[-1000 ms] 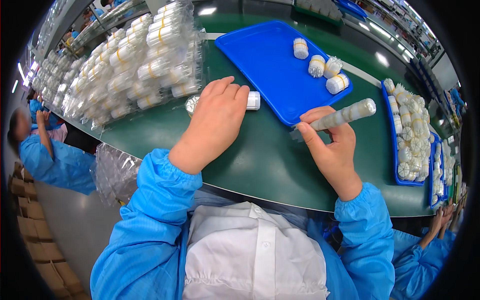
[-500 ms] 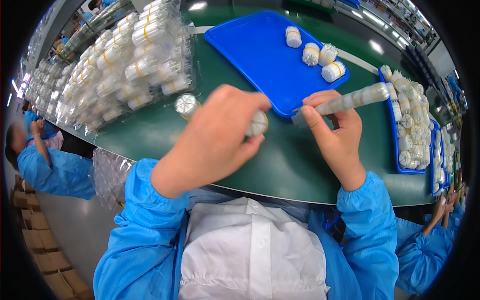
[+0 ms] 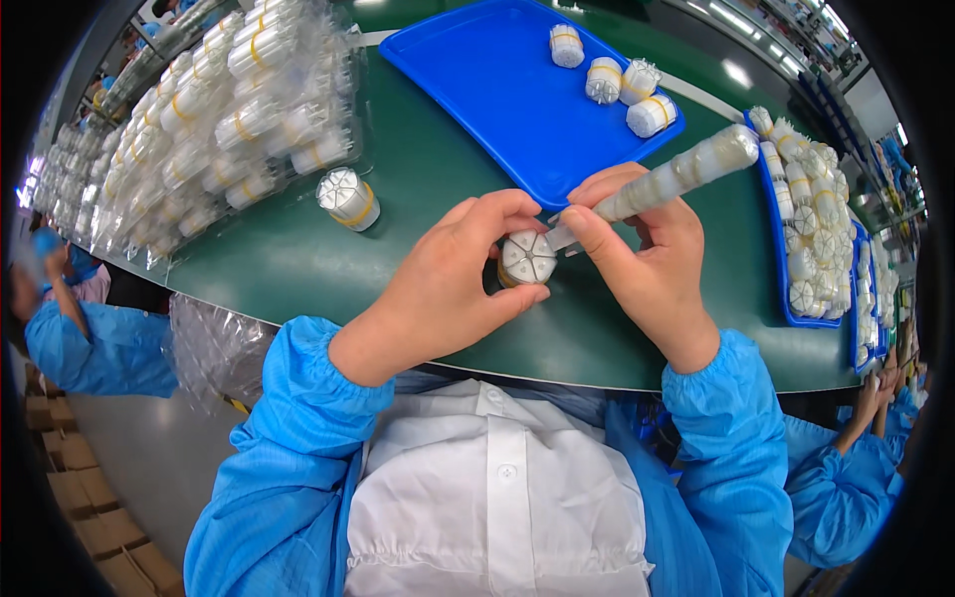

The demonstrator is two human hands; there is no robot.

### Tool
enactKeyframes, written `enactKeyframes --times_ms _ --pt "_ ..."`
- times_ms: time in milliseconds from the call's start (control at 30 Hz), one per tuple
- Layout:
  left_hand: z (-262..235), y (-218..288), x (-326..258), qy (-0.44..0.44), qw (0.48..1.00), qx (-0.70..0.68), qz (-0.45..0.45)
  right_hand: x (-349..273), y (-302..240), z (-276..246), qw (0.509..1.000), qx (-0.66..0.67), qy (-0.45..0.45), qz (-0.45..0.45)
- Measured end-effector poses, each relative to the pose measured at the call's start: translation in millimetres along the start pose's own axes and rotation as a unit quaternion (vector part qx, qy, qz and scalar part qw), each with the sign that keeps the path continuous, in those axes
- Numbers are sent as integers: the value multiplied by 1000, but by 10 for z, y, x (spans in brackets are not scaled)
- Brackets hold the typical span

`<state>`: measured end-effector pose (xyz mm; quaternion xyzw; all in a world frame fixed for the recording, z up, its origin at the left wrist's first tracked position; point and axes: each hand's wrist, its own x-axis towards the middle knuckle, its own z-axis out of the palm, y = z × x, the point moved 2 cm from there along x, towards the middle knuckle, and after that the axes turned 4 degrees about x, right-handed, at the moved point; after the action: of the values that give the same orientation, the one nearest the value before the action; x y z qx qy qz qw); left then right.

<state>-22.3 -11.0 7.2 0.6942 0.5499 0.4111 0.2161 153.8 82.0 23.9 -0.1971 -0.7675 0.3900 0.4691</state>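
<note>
Left grip [image 3: 446, 281] clasping bundle [image 3: 527, 260], right grip [image 3: 652, 269] pinching wrapped rod [image 3: 686, 175]; green tabletop [image 3: 423, 164], grey floor [image 3: 154, 448].

Both sleeves [image 3: 298, 438] are bright blue, of thin creased cloth, gathered into ruffled cuffs [image 3: 708, 350] at the wrists. The front of the white top [image 3: 418, 497] carries a vertical placket [image 3: 505, 527] with small round pale buttons [image 3: 507, 472] and a puckered seam low down; blue cloth flanks it. Left hand [image 3: 443, 284] and right hand [image 3: 652, 274] are bare.
</note>
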Motion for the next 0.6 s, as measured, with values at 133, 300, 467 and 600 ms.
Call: enactKeyframes --times_ms 133,300,467,600 --pt "8 10 -1 -4 1000 2 9 -11 4 1 1000 -7 -14 7" --pt "21 46 6 11 998 53 39 -21 -24 43 999 -29 -26 -3" --pt "68 57 -22 42 987 156 19 -26 -26 43 996 -60 -43 -47" --pt "92 29 -59 39 998 50 24 -23 -16 -15 999 40 5 36"
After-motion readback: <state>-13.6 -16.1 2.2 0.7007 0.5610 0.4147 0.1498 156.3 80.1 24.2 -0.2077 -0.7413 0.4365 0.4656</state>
